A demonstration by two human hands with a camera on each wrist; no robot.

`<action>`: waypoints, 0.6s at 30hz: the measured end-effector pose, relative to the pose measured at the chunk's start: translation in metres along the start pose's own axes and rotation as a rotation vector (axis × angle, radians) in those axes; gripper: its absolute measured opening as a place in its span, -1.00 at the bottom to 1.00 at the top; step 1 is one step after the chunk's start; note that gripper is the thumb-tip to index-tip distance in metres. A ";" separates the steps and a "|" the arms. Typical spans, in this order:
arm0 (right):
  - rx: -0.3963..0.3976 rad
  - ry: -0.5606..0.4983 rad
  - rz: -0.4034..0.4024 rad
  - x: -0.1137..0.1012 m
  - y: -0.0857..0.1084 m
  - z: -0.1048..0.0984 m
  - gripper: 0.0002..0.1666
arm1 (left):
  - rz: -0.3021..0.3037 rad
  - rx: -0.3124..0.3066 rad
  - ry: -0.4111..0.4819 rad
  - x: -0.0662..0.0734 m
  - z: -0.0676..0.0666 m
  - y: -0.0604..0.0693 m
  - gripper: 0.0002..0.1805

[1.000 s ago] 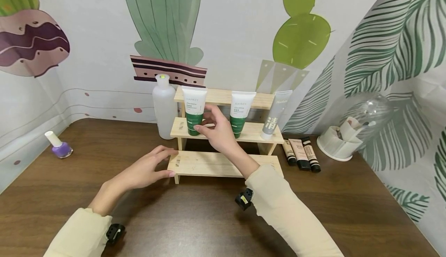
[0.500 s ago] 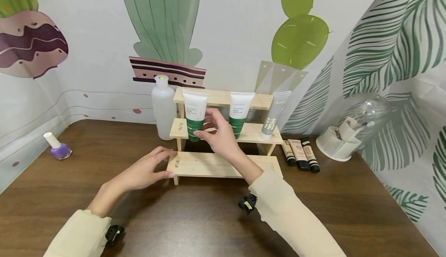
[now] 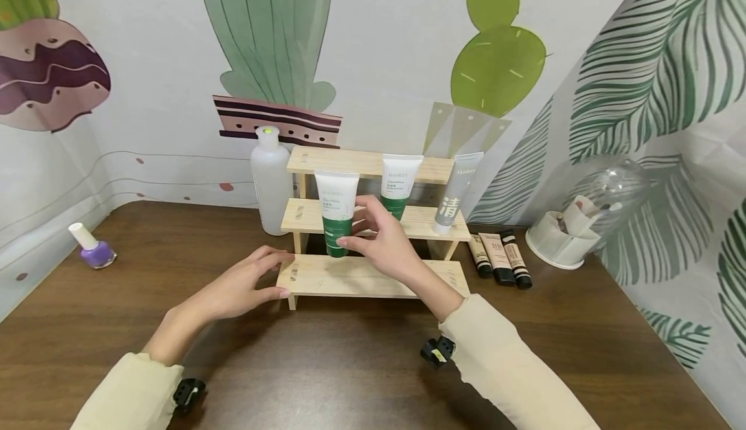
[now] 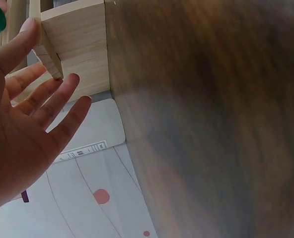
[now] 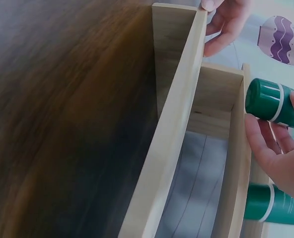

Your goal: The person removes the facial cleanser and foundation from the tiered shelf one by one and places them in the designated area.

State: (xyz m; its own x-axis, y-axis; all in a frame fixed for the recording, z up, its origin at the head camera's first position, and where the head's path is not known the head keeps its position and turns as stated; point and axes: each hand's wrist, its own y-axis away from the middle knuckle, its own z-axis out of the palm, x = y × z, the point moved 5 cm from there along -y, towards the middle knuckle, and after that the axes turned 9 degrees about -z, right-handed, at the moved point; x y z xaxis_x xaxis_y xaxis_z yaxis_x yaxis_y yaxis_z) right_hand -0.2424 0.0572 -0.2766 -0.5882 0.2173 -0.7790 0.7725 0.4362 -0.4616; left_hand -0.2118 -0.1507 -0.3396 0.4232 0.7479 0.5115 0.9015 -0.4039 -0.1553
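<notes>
In the head view, my right hand (image 3: 384,239) pinches a white and green squeeze tube (image 3: 337,203) near its green cap end. The tube is upright, in front of the middle tier and above the bottom step of a wooden tiered stand (image 3: 373,278). The right wrist view shows its green cap (image 5: 261,99) between thumb and fingers. My left hand (image 3: 239,287) holds the left end of the bottom step, thumb at the front edge and fingers towards the back edge. A matching tube (image 3: 399,181) and a grey tube (image 3: 456,193) stand on the middle tier.
Behind the stand's left side is a translucent white bottle (image 3: 271,184). Purple nail polish (image 3: 98,253) stands far left. Several small tubes (image 3: 498,255) lie right of the stand, near a white round holder (image 3: 562,242) with a clear dome. A patterned cloth (image 3: 384,48) backs the table.
My right hand has drawn the white and green tube forward and down off the middle tier, slightly to the right. My left hand stays at the bottom step.
</notes>
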 end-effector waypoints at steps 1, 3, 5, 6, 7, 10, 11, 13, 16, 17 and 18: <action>-0.009 0.011 0.002 0.001 0.001 -0.001 -0.38 | -0.001 0.000 0.001 0.000 0.000 0.000 -0.42; -0.030 0.029 0.004 0.003 0.004 -0.005 -0.37 | 0.002 0.001 0.002 0.000 0.000 0.000 -0.42; -0.057 0.049 0.003 0.005 0.008 -0.008 -0.36 | 0.010 0.003 0.003 0.001 0.000 0.001 -0.42; -0.072 0.052 0.002 0.006 0.010 -0.010 -0.36 | 0.011 0.004 0.003 0.001 0.000 0.001 -0.42; -0.090 0.049 0.002 0.006 0.011 -0.011 -0.36 | 0.011 0.004 0.004 0.001 0.000 0.001 -0.41; -0.143 0.037 0.014 0.008 0.017 -0.017 -0.37 | 0.010 0.005 0.007 0.001 0.000 0.001 -0.40; -0.159 0.034 0.021 0.009 0.019 -0.019 -0.37 | 0.010 0.005 0.009 0.001 0.000 0.001 -0.40; -0.189 0.028 0.040 0.009 0.022 -0.024 -0.38 | 0.012 0.007 0.011 0.001 -0.001 0.001 -0.41; -0.220 0.034 0.064 0.010 0.027 -0.033 -0.39 | 0.017 0.010 0.013 0.002 -0.001 0.002 -0.41; -0.227 0.033 0.070 0.010 0.029 -0.036 -0.39 | 0.017 0.010 0.014 0.002 -0.001 0.002 -0.41; -0.235 0.030 0.075 0.011 0.031 -0.039 -0.40 | 0.016 0.008 0.014 0.002 -0.002 0.002 -0.41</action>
State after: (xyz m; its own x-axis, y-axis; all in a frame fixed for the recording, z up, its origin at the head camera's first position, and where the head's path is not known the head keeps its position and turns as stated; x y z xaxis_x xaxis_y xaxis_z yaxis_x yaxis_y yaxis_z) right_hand -0.2339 0.1069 -0.2826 -0.5411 0.2810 -0.7926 0.7393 0.6082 -0.2891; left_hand -0.2093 -0.1503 -0.3373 0.4362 0.7337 0.5209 0.8954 -0.4112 -0.1707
